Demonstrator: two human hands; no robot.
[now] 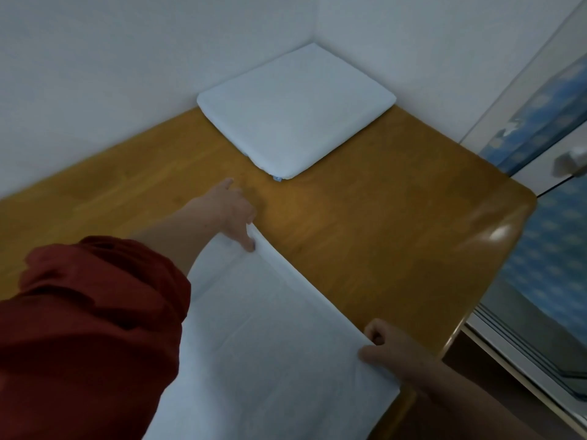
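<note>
A white sheet (263,338) lies spread flat on the near part of a wooden table (365,217). My left hand (228,214) reaches out to the sheet's far corner and pinches it between thumb and fingers, index finger pointing away. My right hand (390,350) grips the sheet's right edge near the near corner, thumb on top and fingers curled under. A thick folded stack of white sheets (295,112) sits in the table's far corner against the walls.
White walls meet behind the stack. The table's rounded right corner (514,217) ends beside a window frame (524,360) with blue patterned film and a handle (568,160). My red sleeve (85,328) covers the lower left.
</note>
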